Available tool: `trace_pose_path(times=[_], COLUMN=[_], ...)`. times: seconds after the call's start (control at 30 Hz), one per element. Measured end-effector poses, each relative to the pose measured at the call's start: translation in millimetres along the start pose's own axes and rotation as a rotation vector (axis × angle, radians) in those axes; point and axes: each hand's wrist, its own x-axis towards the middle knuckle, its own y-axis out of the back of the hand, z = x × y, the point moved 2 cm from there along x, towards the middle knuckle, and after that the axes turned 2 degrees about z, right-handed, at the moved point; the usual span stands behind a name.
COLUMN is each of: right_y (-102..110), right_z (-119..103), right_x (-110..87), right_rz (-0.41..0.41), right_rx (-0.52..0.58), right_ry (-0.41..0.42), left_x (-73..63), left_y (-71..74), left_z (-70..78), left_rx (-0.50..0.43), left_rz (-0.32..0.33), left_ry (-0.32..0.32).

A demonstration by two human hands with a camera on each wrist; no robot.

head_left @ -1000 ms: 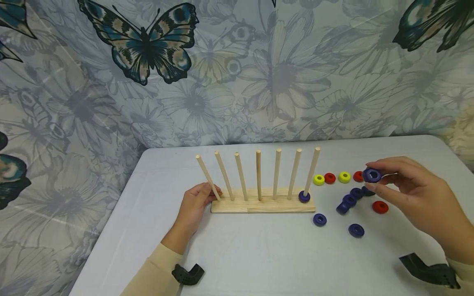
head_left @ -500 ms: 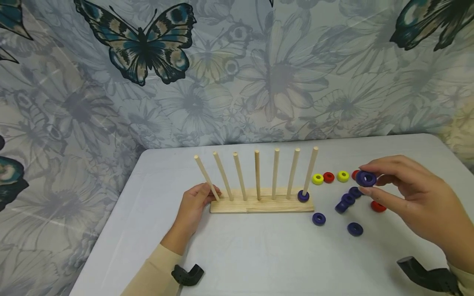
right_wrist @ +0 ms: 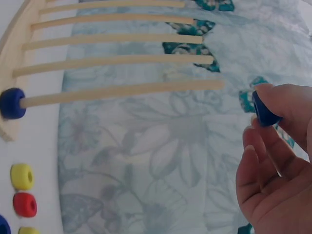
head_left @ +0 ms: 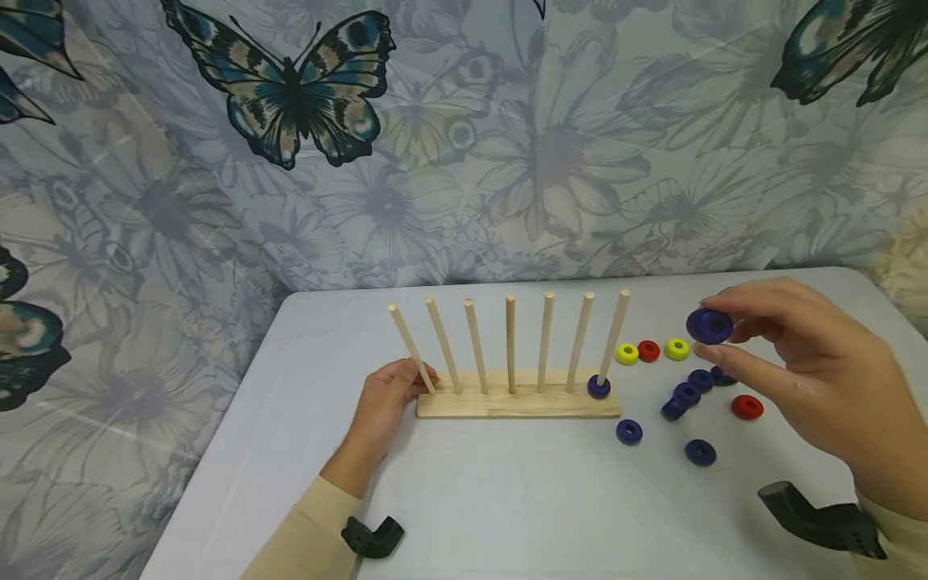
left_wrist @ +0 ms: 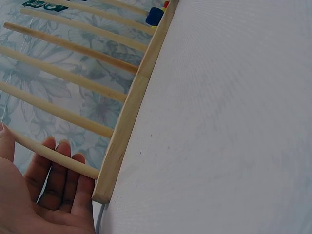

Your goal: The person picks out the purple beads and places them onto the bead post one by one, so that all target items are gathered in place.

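Left hand [head_left: 386, 398] holds the peg rack [head_left: 464, 407] bearing one threaded ring [head_left: 598, 393]; right hand [head_left: 808, 366] pinches a blue ring [head_left: 700, 325].

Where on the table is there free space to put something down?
Free: the table on the near side of the pegged board, between the sleeves; also between the left hand and the table's left edge. Crowded: right of the board, where loose blue rings, red rings and yellow rings lie.
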Motion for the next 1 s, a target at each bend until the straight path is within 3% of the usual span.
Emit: trace_pose_path(times=[0.3,0.47,0.87,1.0], right_y=[-10.3,-20.0,-36.0,-41.2], right_z=[-10.9,-11.6,-10.1,-10.0], right_x=[17.4,24.6,35.8,38.8], right_rz=[-0.004,0.022,-0.009,-0.013], right_rx=[0.141,0.194,0.137,0.053], right_ry=[-0.027,0.001,0.033,0.033], left_x=[0.5,-0.5,-0.3,-0.7], left_y=[-0.8,0.2,-0.1,-0.1], left_z=[1.1,2.5,1.6,1.9], left_rx=[0.005,0.022,0.024,0.029], left_rz=[-0.005,-0.005,-0.001,0.001], left_ry=[0.006,0.019,0.019,0.014])
